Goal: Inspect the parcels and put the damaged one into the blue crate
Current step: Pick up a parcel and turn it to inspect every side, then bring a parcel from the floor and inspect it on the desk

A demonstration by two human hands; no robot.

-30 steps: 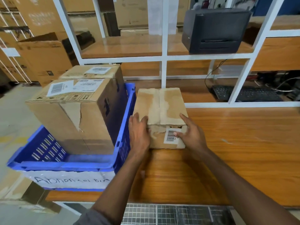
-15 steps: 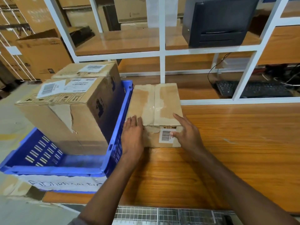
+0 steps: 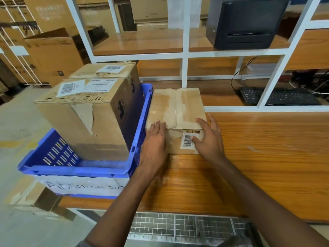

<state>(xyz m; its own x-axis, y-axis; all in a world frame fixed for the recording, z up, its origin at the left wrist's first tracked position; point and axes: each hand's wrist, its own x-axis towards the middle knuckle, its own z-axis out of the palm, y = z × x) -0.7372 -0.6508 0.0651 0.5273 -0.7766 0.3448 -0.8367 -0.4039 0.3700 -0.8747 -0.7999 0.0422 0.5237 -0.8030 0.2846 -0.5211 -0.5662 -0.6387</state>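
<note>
Fingers touch one parcel; two fill one crate.

Wooden table: parcel, blue crate

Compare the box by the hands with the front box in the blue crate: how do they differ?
The front box stands in the blue crate; the table box lies on the wooden table beside it. The front box is taller, the table box flatter. The front box's label is on top, the table box's on its near side. Both are worn brown cardboard.
</note>
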